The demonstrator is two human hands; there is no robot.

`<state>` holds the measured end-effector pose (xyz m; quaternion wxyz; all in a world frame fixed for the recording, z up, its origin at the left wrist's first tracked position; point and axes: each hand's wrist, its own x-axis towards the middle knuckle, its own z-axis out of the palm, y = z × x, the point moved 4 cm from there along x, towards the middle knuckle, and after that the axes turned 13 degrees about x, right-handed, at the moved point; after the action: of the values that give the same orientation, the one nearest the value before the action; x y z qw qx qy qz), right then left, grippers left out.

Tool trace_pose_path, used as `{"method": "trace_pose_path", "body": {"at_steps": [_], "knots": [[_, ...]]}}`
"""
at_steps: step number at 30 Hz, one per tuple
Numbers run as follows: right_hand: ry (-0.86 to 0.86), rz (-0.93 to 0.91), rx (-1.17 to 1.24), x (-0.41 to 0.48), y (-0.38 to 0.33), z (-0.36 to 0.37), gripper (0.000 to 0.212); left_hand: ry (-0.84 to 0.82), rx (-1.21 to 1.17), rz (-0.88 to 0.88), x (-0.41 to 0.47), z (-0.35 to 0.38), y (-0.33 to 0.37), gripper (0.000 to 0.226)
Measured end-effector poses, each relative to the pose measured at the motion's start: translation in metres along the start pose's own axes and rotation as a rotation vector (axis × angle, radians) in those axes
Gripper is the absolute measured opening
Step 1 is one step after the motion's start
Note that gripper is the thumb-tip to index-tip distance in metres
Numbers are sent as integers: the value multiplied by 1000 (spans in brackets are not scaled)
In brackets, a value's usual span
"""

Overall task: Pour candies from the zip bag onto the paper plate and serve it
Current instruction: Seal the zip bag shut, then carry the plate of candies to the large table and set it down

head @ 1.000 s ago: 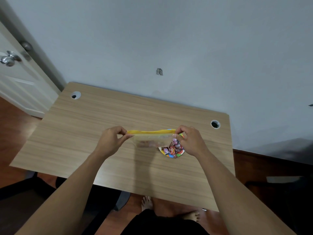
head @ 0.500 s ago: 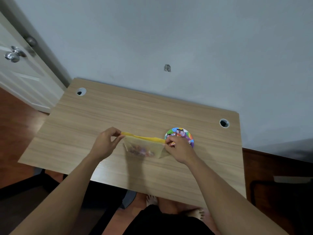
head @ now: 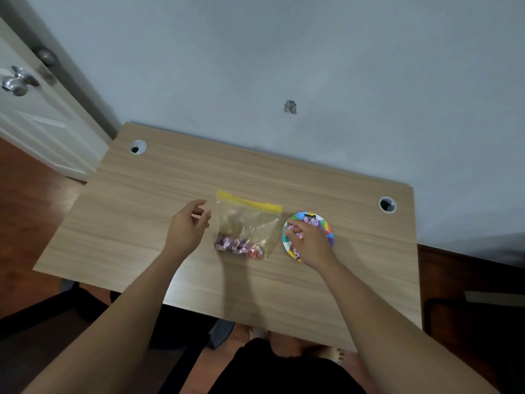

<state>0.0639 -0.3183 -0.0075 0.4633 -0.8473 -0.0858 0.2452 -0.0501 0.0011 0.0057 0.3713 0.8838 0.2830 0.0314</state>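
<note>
Pouring looks done — the bag lies flat on the bench, some candies left inside. Left hand hovers open, empty, beside it. Right hand rests on the plate — grip unclear; next, serve it level.

Wooden desk, zip bag, paper plate

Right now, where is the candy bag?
In the head view, the zip bag lies flat on the table, between the left hand and the paper plate.
</note>
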Motion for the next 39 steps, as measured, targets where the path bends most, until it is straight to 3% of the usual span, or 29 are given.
{"method": "trace_pose_path", "body": {"at_steps": [10, 14, 21, 24, 27, 39], "knots": [[249, 170, 27, -1, 71, -61, 20, -280, -128, -60, 6, 75, 33, 21], [352, 274, 1, -3, 107, -78, 22, -376, -213, -176, 2, 124, 46, 21], [345, 516, 85, -4, 168, -78, 32, -439, -263, -361, -6, 196, 48, 15], [314, 530, 267, -1, 193, -68, 38, -443, -265, -364, -8, 218, 51, 23], [314, 484, 402, 4, 200, -61, 15, -446, -238, -354, -3, 238, 48, 19], [362, 430, 498, 15, 210, -53, 6, -435, -143, -396, 0, 261, 58, 17]]}}
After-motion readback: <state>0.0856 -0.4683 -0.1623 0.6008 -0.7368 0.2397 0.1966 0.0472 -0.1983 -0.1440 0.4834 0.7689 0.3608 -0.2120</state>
